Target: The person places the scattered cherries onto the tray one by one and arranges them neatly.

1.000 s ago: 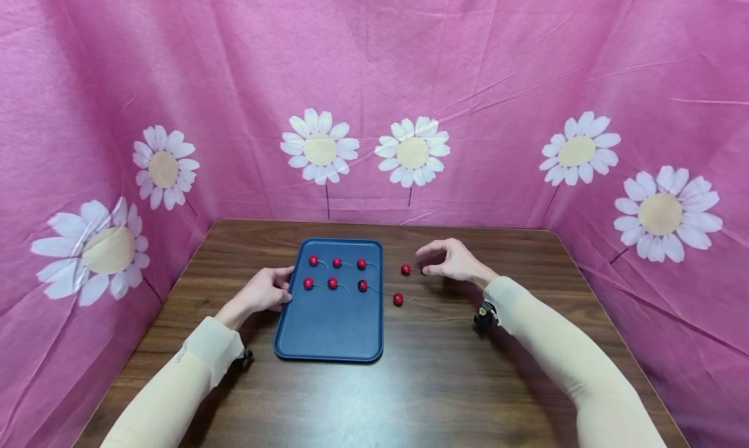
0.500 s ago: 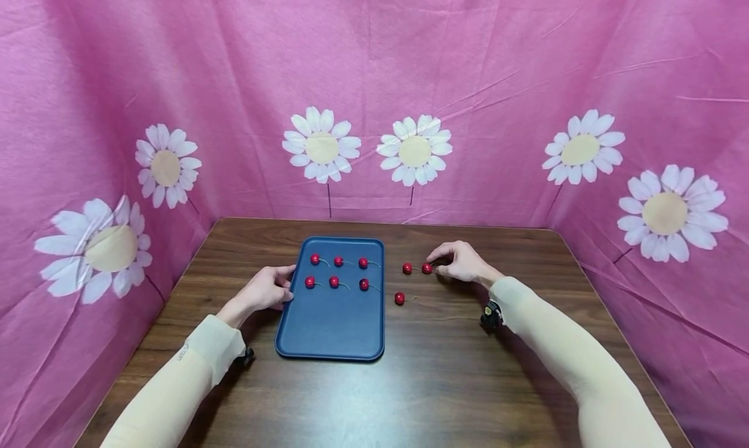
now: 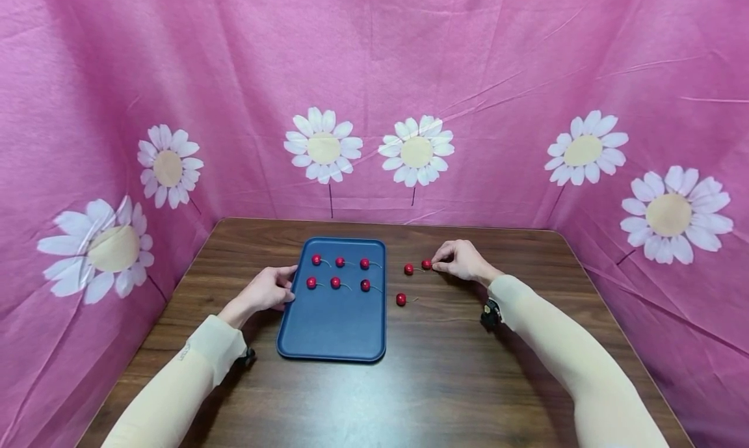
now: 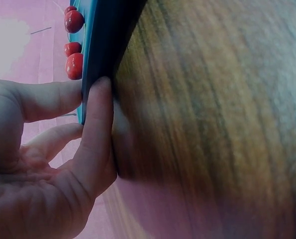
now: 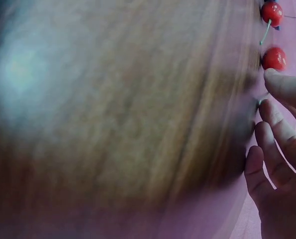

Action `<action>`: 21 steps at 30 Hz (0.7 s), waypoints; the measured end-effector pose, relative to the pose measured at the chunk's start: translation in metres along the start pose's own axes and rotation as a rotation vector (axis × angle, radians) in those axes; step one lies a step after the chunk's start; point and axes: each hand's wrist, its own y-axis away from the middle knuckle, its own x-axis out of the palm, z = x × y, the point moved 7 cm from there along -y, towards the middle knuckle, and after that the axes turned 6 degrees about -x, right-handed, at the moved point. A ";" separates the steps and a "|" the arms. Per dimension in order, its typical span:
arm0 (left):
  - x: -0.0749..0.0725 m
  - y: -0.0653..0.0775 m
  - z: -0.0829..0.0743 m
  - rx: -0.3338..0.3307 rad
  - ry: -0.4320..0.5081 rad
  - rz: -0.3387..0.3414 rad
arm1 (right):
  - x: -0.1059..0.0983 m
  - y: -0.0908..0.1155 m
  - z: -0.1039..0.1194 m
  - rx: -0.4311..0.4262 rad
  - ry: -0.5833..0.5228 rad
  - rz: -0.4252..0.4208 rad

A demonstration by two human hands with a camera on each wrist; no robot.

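In the head view, my left hand (image 3: 266, 290) holds the left rim of a dark blue tray (image 3: 331, 331). The left wrist view shows fingers (image 4: 99, 114) on both sides of that rim. Several red cherries (image 3: 335, 283) with stems lie in two rows on the tray's far half. On the table right of it, my right hand (image 3: 462, 261) pinches a cherry (image 3: 426, 264) at its stem side, with the fingertips (image 5: 270, 73) against the fruit in the right wrist view. Just left is a second cherry (image 3: 409, 269), and nearer me a third (image 3: 400, 299).
Everything stands on a brown wood-grain table (image 3: 456, 376). Pink cloth (image 3: 374, 58) printed with white daisies hangs behind it and along both sides. A dark wrist device (image 3: 490, 315) sits at my right cuff.
My right hand has moved right from the second cherry, and its cherry came into sight beside it. Since half a second ago that cherry has shifted slightly away from me. My left hand stays put.
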 end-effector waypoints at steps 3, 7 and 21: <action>0.000 0.000 0.000 -0.001 0.000 0.001 | -0.002 0.002 -0.002 -0.004 0.009 -0.023; 0.000 0.000 0.001 0.002 -0.003 0.001 | -0.001 0.006 -0.005 0.041 0.003 -0.037; 0.000 0.002 -0.001 0.006 0.007 0.003 | -0.003 0.016 -0.008 0.172 0.000 -0.100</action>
